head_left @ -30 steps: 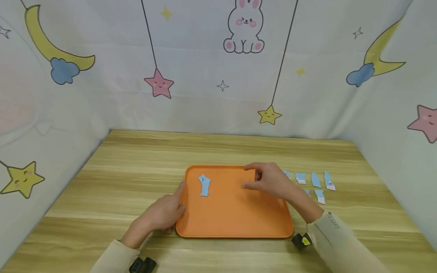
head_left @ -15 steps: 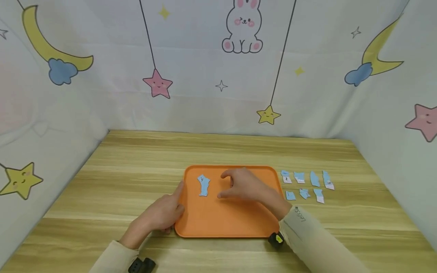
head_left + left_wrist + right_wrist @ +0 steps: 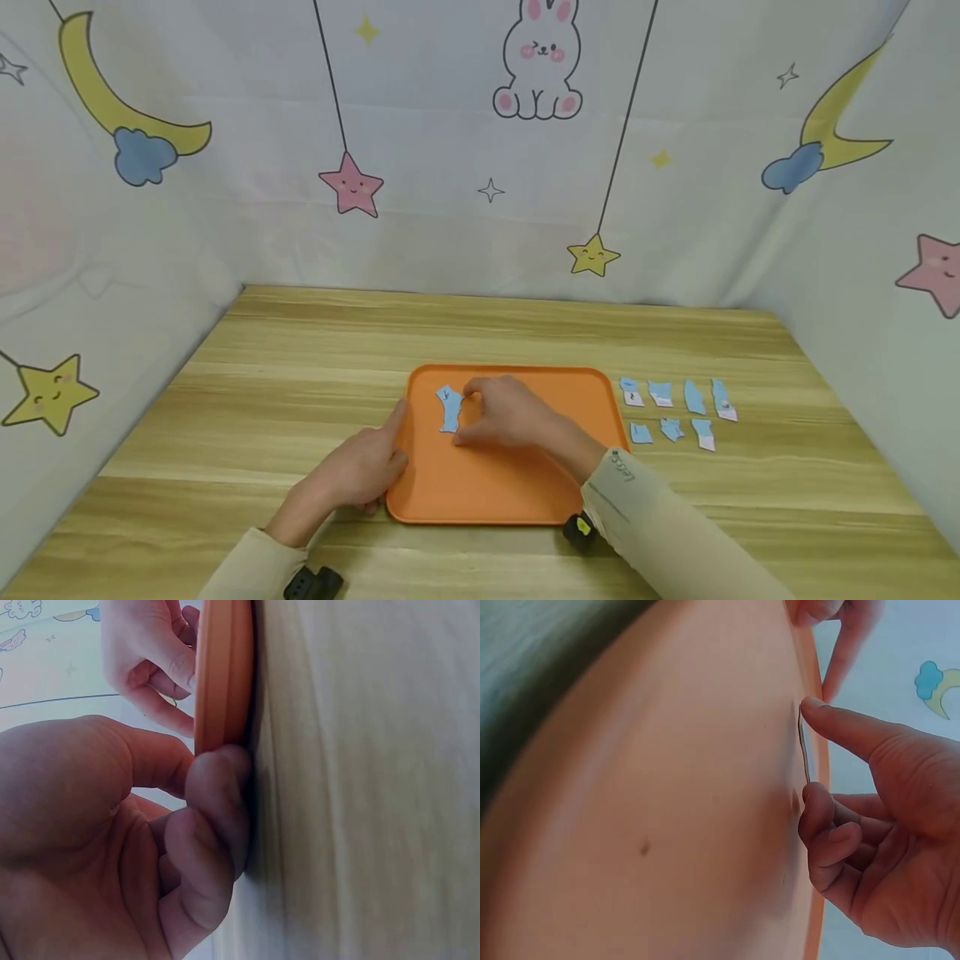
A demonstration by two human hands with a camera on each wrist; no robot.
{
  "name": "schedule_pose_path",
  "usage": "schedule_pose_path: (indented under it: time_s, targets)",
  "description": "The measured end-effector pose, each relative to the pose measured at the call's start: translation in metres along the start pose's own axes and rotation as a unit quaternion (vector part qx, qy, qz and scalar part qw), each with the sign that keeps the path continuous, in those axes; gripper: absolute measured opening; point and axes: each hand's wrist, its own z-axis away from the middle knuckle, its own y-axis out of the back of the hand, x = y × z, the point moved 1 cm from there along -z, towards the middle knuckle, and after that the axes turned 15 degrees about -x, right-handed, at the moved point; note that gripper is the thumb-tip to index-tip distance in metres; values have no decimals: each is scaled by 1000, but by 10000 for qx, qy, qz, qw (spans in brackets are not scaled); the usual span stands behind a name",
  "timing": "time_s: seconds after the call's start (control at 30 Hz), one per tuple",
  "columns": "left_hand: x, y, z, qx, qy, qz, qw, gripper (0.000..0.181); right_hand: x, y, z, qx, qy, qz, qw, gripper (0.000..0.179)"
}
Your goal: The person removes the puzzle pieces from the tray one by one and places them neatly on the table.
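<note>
A light blue, irregular puzzle piece (image 3: 450, 410) with a small dark mark is in the left part of the orange tray (image 3: 517, 492). My right hand (image 3: 504, 412) reaches in from its right side. In the right wrist view the thumb and a finger pinch the thin piece (image 3: 805, 746) by its two ends, low over the tray floor, the other fingers curled. My left hand (image 3: 366, 467) holds the tray at its left rim. Seen from the left wrist, its thumb is at the rim and curled fingers (image 3: 217, 784) press against the tray's outer side.
Several more blue and white puzzle pieces, among them a pointed one (image 3: 693, 397), lie in two rows on the wooden table (image 3: 300, 333) right of the tray. A white printed cloth (image 3: 435, 233) stands behind the table and along both sides.
My right hand has moved left across the tray, fingers spread, from its right part to the blue piece, uncovering the pieces on the table. My left hand has stayed at the rim.
</note>
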Motion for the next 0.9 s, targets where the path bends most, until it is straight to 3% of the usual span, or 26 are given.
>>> schedule_pose_path:
  time_s: [0.9]
  targets:
    - [1,-1,-2,-22,139,113,9998,78,-16,2,-9,-3,-392,922,9950,55]
